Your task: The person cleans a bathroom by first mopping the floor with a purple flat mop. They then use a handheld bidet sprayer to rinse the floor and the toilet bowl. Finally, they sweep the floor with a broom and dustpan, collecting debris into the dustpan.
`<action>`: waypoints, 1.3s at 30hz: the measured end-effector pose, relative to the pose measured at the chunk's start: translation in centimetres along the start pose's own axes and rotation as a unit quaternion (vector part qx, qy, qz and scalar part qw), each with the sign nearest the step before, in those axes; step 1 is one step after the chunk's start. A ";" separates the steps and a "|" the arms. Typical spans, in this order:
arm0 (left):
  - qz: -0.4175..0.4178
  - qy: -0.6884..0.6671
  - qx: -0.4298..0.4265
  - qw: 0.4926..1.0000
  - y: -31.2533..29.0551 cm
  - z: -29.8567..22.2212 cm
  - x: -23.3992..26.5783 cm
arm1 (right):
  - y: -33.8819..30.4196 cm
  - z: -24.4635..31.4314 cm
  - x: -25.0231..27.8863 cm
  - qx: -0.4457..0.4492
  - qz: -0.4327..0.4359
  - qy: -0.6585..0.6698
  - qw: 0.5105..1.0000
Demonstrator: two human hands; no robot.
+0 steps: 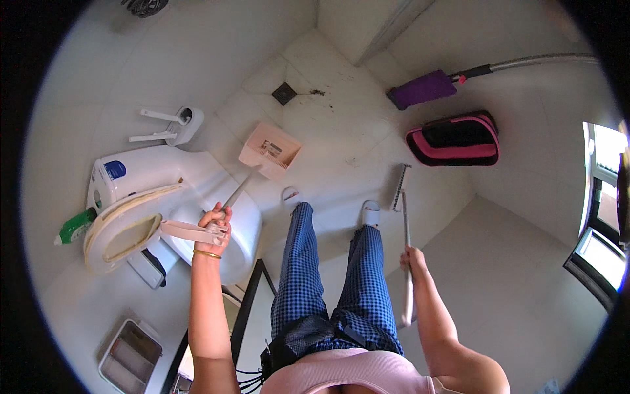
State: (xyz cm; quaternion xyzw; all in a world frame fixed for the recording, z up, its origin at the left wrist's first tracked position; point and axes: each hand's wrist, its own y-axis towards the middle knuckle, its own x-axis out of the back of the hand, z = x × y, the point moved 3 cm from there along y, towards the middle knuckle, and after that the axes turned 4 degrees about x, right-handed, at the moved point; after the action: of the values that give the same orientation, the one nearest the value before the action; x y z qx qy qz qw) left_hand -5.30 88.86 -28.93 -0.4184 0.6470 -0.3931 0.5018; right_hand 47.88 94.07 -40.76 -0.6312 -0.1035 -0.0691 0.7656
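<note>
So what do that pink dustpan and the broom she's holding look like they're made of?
The dustpan looks like moulded plastic: pale pink, smooth, matte, with a slim pale handle gripped in the left hand. The broom in the right hand seems to have a light, smooth shaft, plastic or coated metal; I can't tell which. Its head looks bristled.

The person wears a sleeveless pale pink top, blue-and-white checked trousers and white slippers — with bare forearms, a thin gold bangle on the left wrist, and a dark pouch at the waist.
</note>
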 end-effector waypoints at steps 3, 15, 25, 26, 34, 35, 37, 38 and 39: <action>-0.008 0.020 0.018 1.000 0.9 -2.1 0.2 | 4.9 -0.1 -10.3 -0.001 0.081 0.109 0.991; -0.048 0.035 0.046 0.997 2.7 -7.1 0.5 | -8.0 7.5 -34.3 0.060 0.087 0.012 0.994; -0.033 -0.013 0.047 0.998 2.4 -6.0 2.6 | 2.7 27.7 -31.2 0.380 0.043 -0.437 0.814; -0.039 -0.014 0.040 0.998 2.6 -5.8 2.6 | 4.2 29.8 -32.3 0.404 0.030 -0.485 0.775; -0.084 -0.074 0.055 0.992 3.5 -4.4 1.0 | 7.2 27.1 -30.6 0.273 0.060 -0.645 0.711; -0.083 -0.078 0.052 0.992 3.1 -4.0 1.5 | 5.2 25.3 -29.9 0.208 0.073 -0.647 0.730; -0.072 -0.049 0.052 0.995 4.1 -3.8 -1.5 | 8.5 21.5 -24.5 0.303 0.081 -0.697 0.645; -0.094 -0.043 0.042 0.994 3.9 -3.5 -0.3 | 5.2 21.2 -24.7 0.263 0.102 -0.670 0.687; -0.114 -0.037 0.034 0.992 3.8 -3.2 0.8 | 1.1 21.4 -24.8 0.222 0.114 -0.641 0.726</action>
State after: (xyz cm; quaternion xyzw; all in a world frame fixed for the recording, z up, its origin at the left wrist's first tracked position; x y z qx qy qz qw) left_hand -9.12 89.65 -32.13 -0.4863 0.5622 -0.4537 0.4915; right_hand 22.53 114.62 -43.99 -0.3447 -0.5092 0.4644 0.6374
